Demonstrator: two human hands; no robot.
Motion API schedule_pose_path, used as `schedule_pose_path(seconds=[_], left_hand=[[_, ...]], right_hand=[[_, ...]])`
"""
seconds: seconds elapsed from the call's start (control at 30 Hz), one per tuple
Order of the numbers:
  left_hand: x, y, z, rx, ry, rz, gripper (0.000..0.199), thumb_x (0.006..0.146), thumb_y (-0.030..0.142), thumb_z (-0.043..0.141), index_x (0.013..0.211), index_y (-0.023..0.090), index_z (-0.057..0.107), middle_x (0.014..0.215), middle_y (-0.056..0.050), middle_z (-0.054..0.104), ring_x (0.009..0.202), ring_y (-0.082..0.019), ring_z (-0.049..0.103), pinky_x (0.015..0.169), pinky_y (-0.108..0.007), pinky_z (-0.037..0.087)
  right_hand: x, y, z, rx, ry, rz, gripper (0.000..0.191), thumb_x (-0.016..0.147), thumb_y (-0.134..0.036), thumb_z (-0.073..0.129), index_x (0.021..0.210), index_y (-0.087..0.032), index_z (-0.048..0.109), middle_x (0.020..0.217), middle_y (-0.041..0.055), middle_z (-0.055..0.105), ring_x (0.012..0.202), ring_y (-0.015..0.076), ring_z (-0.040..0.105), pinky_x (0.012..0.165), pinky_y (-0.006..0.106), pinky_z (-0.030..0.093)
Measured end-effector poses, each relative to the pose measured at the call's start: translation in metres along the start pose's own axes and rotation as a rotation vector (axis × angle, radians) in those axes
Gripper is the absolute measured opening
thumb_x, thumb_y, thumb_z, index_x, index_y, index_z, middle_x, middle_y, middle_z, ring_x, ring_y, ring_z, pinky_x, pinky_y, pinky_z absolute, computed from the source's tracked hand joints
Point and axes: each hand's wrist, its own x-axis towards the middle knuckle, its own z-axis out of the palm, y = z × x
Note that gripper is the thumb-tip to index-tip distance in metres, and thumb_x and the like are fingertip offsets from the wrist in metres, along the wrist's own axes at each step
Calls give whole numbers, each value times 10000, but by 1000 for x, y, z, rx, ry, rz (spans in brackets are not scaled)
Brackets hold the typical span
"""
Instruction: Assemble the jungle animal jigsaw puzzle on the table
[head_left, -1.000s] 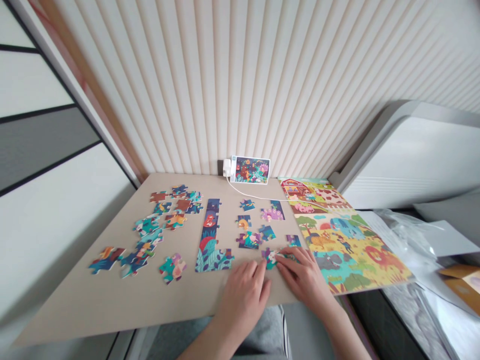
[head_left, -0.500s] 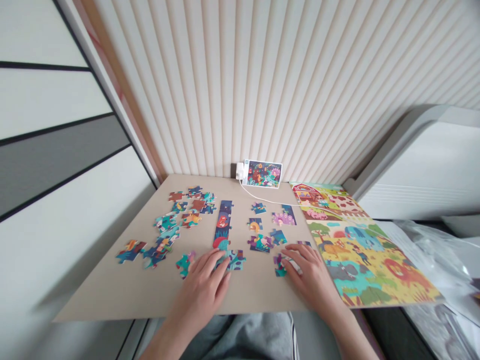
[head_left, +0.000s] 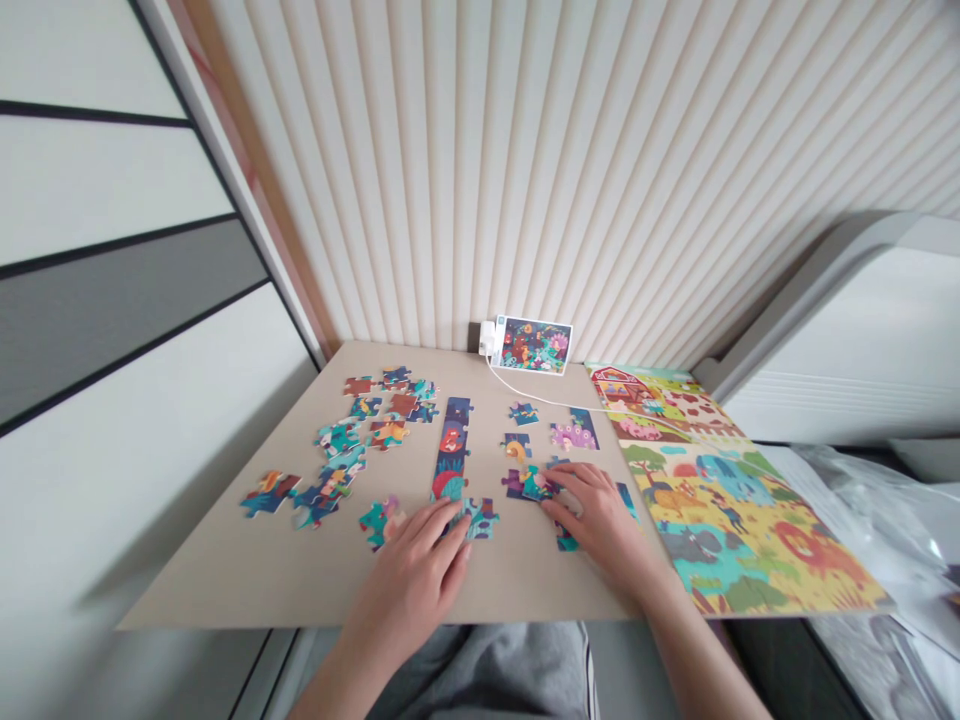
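My left hand (head_left: 415, 562) lies with fingers stretched over the lower end of a joined strip of puzzle pieces (head_left: 451, 440), covering part of its corner. Joined pieces (head_left: 480, 520) show to the right of those fingertips. Beside its knuckles is a teal and pink puzzle piece (head_left: 375, 522). My right hand (head_left: 596, 510) has thumb and index finger at the right edge of a teal and purple puzzle piece (head_left: 534, 484), seemingly pinching it; the exact contact is partly hidden. More pieces lie partly under my right palm, among them a teal one (head_left: 567, 540).
Several loose pieces (head_left: 337, 465) are scattered on the left of the board (head_left: 217, 570). A picture card (head_left: 534, 345) leans at the back by a white charger (head_left: 487, 338), whose cable (head_left: 540, 402) runs right. Two finished animal puzzles (head_left: 739, 530) cover the right side.
My right hand has moved left and away from me, from the pieces near the right to the teal and purple piece. My left hand stays on the strip. The view has shifted slightly.
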Motion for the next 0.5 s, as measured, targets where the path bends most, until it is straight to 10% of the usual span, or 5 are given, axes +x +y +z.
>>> schedule_pose_path(seconds=[0.5], left_hand=[[-2,0,0,-3,64,47,276,999,237,558,1240,242,694,1278,-102,688,1217,-296,628,1062,-499,481]], right_hand=[[-37,-13,1,164,-68,17,445,928,-325,710,1364,-313,627,1352,76,666,1316,291,562,1139,529,434]])
